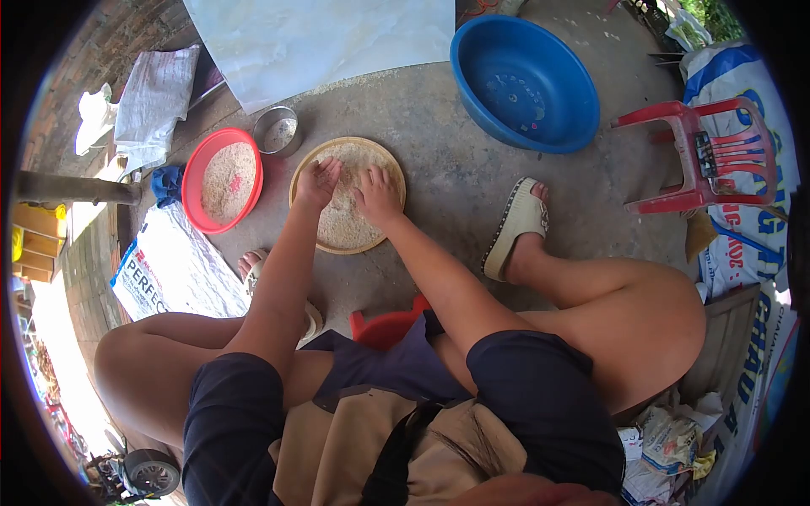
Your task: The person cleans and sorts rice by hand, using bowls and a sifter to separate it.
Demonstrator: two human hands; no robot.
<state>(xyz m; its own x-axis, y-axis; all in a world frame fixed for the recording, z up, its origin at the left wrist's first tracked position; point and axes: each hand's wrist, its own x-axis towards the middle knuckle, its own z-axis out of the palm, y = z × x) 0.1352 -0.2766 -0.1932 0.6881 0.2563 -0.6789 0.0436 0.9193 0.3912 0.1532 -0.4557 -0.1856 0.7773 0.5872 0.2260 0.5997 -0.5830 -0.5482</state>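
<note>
A round woven tray (400,160) lies on the floor in front of me, spread with pale grains (348,229) that look like rice. My left hand (321,180) is over the tray's left side, palm turned up and fingers loosely curled but apart. Whether a few grains lie in that palm is too small to tell. On the right part of the grains rests my right hand (377,196), palm down with its fingers spread. Left of the tray stands a red basin (192,187) holding more pale grain, and a metal bowl (268,150) sits behind it.
A large blue tub (481,118) stands at the back right, beside a red plastic chair (675,118). Behind the tray lies a pale sheet (337,51). A white printed sack (181,274) is at the left. My sandalled feet flank the tray's near side.
</note>
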